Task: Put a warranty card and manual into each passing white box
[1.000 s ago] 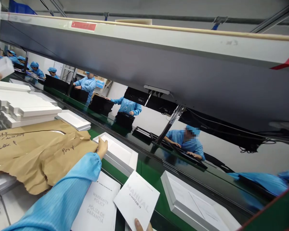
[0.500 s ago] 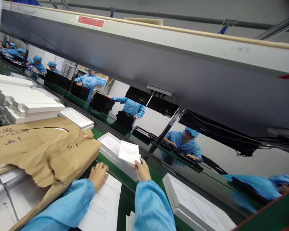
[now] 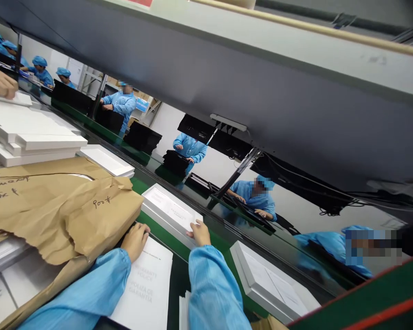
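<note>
My left hand (image 3: 136, 240) lies on the top edge of a stack of white "Warranty Policy" booklets (image 3: 146, 284), its fingers curled onto the top sheet, right beside crumpled brown paper (image 3: 65, 215). My right hand (image 3: 199, 233) reaches forward, fingers stretched out and touching the near corner of an open white box (image 3: 158, 208) on the green belt. A white manual (image 3: 179, 213) lies flat inside that box. Both my sleeves are light blue.
A second open white box (image 3: 241, 268) with a sheet in it stands to the right on the green conveyor (image 3: 158, 231). White boxes (image 3: 37, 142) are stacked at the left, with another person's hand (image 3: 0, 83) on them. Several workers in blue stand behind the line, under a grey overhead shelf (image 3: 261, 78).
My right hand carried the manual forward and laid it flat in the white box. My left hand came back from that box onto the warranty booklets. Someone's hand appeared on the left stack.
</note>
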Motion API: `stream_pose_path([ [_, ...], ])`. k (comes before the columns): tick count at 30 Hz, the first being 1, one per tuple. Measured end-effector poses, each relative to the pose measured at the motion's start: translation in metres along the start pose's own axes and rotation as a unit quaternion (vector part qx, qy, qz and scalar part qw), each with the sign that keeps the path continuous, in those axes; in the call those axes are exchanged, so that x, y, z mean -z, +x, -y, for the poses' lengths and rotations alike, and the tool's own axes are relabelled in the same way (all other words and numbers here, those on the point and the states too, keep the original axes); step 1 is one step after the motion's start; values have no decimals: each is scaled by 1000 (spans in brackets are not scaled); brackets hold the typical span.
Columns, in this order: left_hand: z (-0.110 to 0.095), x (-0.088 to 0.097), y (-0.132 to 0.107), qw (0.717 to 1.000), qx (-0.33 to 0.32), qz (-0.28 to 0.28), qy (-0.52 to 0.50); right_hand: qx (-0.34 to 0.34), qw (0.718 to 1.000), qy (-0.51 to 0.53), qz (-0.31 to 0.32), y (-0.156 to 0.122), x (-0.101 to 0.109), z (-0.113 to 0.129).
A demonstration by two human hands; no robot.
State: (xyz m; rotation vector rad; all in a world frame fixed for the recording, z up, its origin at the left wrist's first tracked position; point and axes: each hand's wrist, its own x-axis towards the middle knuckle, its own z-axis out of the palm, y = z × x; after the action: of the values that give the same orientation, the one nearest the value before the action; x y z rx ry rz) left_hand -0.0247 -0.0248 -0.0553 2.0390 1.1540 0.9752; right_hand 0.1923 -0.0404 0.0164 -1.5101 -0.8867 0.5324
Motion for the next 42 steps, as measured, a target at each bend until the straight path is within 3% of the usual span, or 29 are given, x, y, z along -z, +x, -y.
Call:
stream_pose_path([
  [3, 5, 7, 6, 998, 8, -20, -58, 7, 997, -75, 13, -41, 12, 4],
  [7, 7, 17, 10, 998, 14, 2, -58, 48, 987, -135, 71, -124, 13, -2],
  [10, 2, 27, 7, 999, 2, 27, -33, 183, 928, -289, 146, -183, 5, -16],
  [12, -4, 33, 2, 999, 8, 39, -7, 210, 886, -379, 166, -209, 0, -27],
  [14, -14, 37, -7, 998, 29, 48, 26, 217, 851, -455, 146, -221, -3, -37],
  [18, -35, 41, -23, 992, 74, 62, 87, 221, 817, -524, 98, -221, 0, -46],
  [21, -41, 42, -25, 990, 79, 79, 91, 229, 819, -517, 98, -220, 3, -48],
  [23, -39, 42, -22, 991, 69, 109, 21, 218, 826, -509, 99, -222, 3, -49],
  [26, -35, 37, -18, 972, 42, 205, -107, 191, 837, -504, 98, -228, -3, -48],
  [29, -35, 28, -19, 939, -3, 307, -156, 181, 846, -490, 113, -224, 0, -44],
  [31, -34, 22, -21, 934, -3, 304, -190, 181, 857, -470, 112, -212, 14, -39],
  [34, -31, 14, -23, 929, 56, 246, -272, 162, 872, -454, 79, -187, 55, -36],
  [38, -27, 3, -27, 894, 109, 226, -372, 41, 871, -484, 69, -161, 108, -42],
  [42, -29, -2, -31, 874, 131, 228, -409, 27, 874, -481, 65, -154, 122, -51],
])
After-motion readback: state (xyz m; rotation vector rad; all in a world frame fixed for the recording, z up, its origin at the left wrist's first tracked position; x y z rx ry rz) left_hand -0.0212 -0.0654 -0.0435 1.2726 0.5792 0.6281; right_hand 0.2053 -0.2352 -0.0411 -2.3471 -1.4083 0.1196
